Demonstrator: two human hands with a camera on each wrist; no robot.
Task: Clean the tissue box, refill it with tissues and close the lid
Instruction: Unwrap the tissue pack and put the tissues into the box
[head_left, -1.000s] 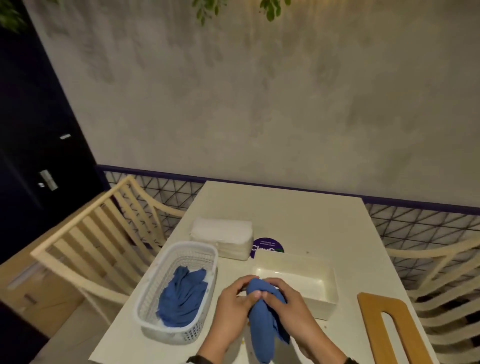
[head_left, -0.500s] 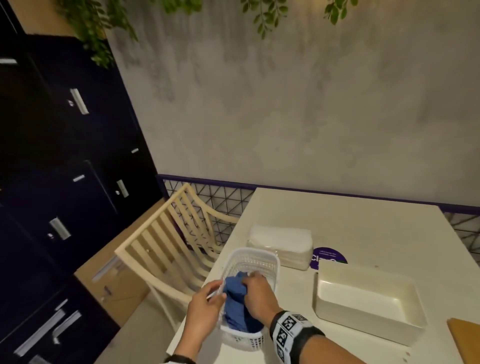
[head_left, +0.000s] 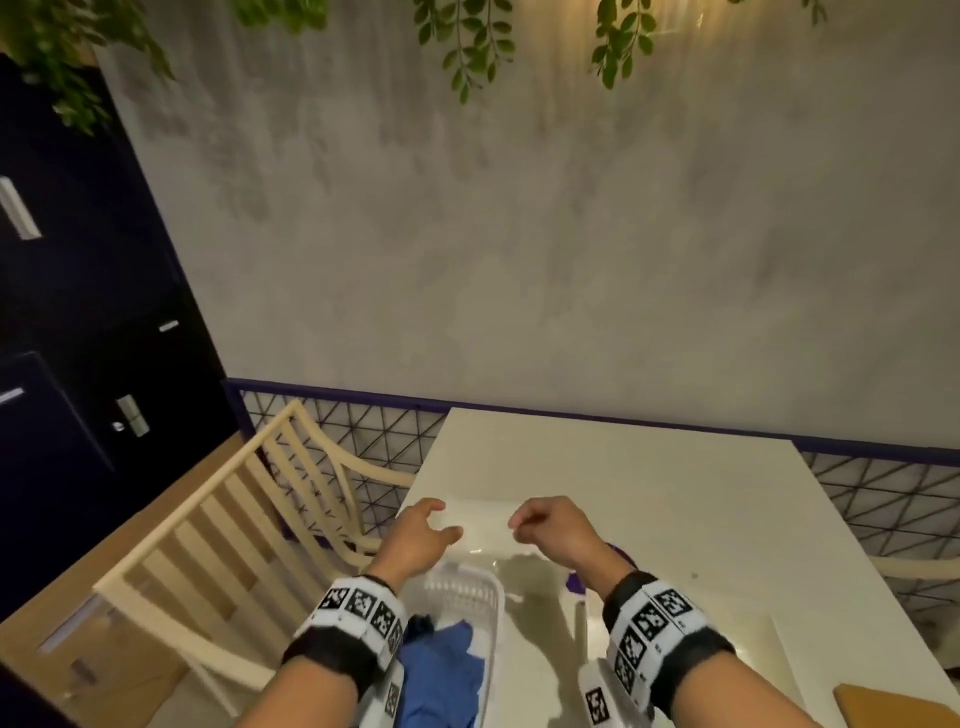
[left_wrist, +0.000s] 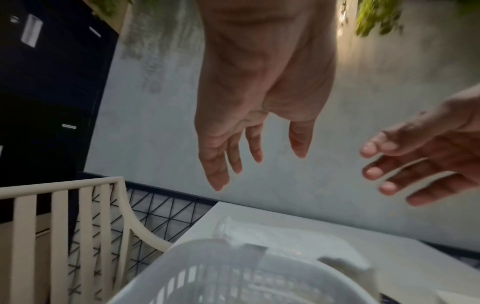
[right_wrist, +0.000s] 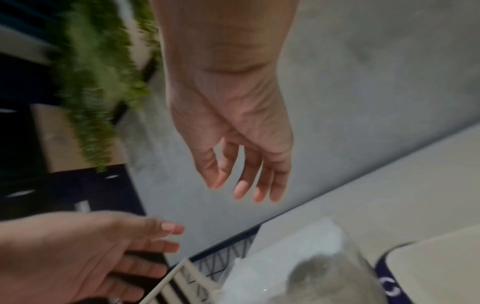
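Observation:
A white wrapped tissue pack (head_left: 480, 519) lies on the white table (head_left: 649, 483) beyond the basket. My left hand (head_left: 423, 535) and right hand (head_left: 545, 525) hover just over its two ends, fingers loosely spread, holding nothing. The left wrist view shows the left hand (left_wrist: 254, 144) above the tissue pack (left_wrist: 259, 232), with the right hand (left_wrist: 415, 164) beside it. The open cream tissue box (head_left: 583, 631) sits at the near right, mostly behind my right forearm. The blue cloth (head_left: 441, 665) lies in the white basket (head_left: 467, 584).
A wooden lid (head_left: 883, 709) lies at the table's near right corner. A purple sticker (head_left: 574, 579) shows between pack and box. Cream slatted chairs (head_left: 218, 545) stand on both sides, and a grey wall (head_left: 519, 260) backs the table.
The blue cloth went from both hands into the basket and was let go. Both hands then moved forward, empty, to above the tissue pack.

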